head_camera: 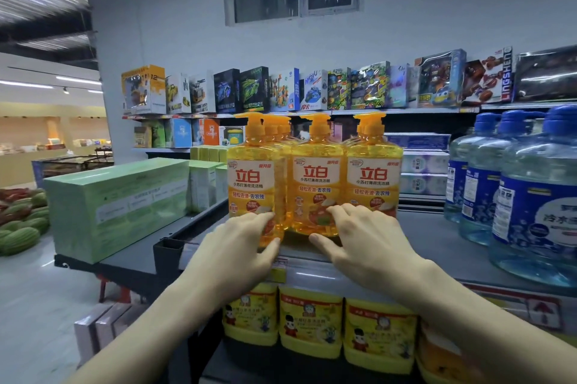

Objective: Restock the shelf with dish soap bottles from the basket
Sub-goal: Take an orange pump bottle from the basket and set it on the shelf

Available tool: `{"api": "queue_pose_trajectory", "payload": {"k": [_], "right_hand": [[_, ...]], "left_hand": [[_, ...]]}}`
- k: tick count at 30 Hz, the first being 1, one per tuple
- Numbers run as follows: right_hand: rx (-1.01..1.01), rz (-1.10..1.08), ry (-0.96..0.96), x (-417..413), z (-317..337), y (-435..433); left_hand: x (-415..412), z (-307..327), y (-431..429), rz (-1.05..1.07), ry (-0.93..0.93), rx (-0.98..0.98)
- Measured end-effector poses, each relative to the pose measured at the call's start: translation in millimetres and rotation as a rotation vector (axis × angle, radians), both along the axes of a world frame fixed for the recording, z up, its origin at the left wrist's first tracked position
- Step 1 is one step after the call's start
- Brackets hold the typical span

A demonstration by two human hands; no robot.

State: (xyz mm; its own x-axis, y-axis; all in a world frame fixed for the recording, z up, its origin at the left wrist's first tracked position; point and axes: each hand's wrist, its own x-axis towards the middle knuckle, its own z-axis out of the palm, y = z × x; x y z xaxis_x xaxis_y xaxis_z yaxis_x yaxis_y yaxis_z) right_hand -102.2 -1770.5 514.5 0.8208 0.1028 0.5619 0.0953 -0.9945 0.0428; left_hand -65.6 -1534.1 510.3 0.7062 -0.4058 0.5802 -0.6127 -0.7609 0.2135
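Three rows of yellow dish soap bottles (373, 177) with pump tops are stood near the front edge of a dark shelf (437, 243). The left bottle (249, 177) is touched low on its label by the left hand (237, 246), fingers straight, thumb at its base. The middle bottle (315, 177) is pressed by the spread, relaxed fingers of the right hand (365, 236). Blue-capped water jugs (537, 196) are placed toward the right edge, green boxes (118, 199) toward the left.

— How's your light?
— Dim and bluish where you stand; the bright strip lights (28, 84) glow far left.
— Sharpness?
— Your view bends at the edges, the forearms (150, 321) soften low down, and glare streaks the water jugs (527, 171).
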Motion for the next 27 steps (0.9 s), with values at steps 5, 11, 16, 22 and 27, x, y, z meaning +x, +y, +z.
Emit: {"api": "queue_pose_trajectory", "payload": {"k": [5,11,16,22,27], "right_hand": [[-0.006,-0.077,0.008,-21,10,-40],[0.188,-0.131,0.050,-15,14,-75],[0.219,-0.206,0.083,7,12,-87],[0.394,-0.166,0.195,30,5,-92],[0.422,-0.109,0.183,37,1,-98]], "left_hand": [[2,5,-60,-0.042,0.045,0.041],[19,-1,-98,0.100,0.217,0.115],[26,-6,-109,0.145,0.243,0.021],[29,-9,-113,0.119,0.239,-0.069],[36,-11,-111,0.073,0.232,-0.072]]}}
